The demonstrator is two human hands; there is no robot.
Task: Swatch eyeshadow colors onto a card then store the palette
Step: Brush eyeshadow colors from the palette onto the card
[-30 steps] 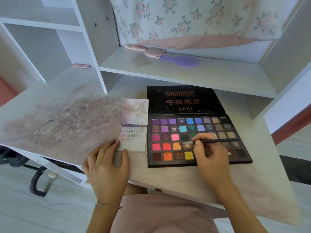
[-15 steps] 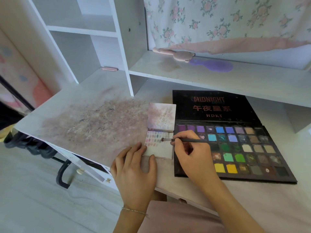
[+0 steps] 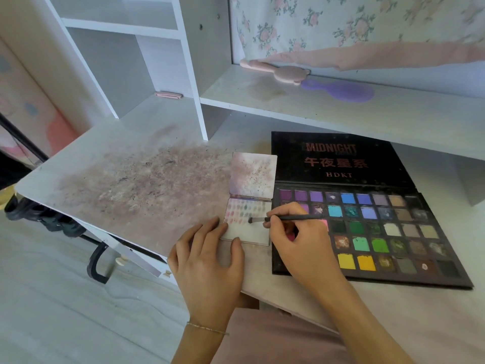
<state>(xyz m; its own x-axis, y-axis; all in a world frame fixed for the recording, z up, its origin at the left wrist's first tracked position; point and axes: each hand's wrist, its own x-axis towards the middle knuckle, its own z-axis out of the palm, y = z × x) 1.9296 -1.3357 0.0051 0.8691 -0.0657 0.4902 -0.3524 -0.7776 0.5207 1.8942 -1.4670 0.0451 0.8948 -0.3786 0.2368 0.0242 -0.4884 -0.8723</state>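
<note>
Right hand [image 3: 301, 240] holds the brush [image 3: 286, 218] in a pinching grip, tip on the card [image 3: 248, 232], which lies on the tabletop [image 3: 136, 185] just left of the open palette [image 3: 367, 227]. Left hand [image 3: 207, 261], fingers straight, pins the card's edge. Recommended: short, light strokes within bare card; steady pressure.

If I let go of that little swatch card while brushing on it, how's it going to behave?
The swatch card looks thin and light, so it would probably slide under the brush; the left hand presses its near corner, likely for that reason. Its stained upper flap lies flat behind a crease, so it may fold when lifted.
</note>
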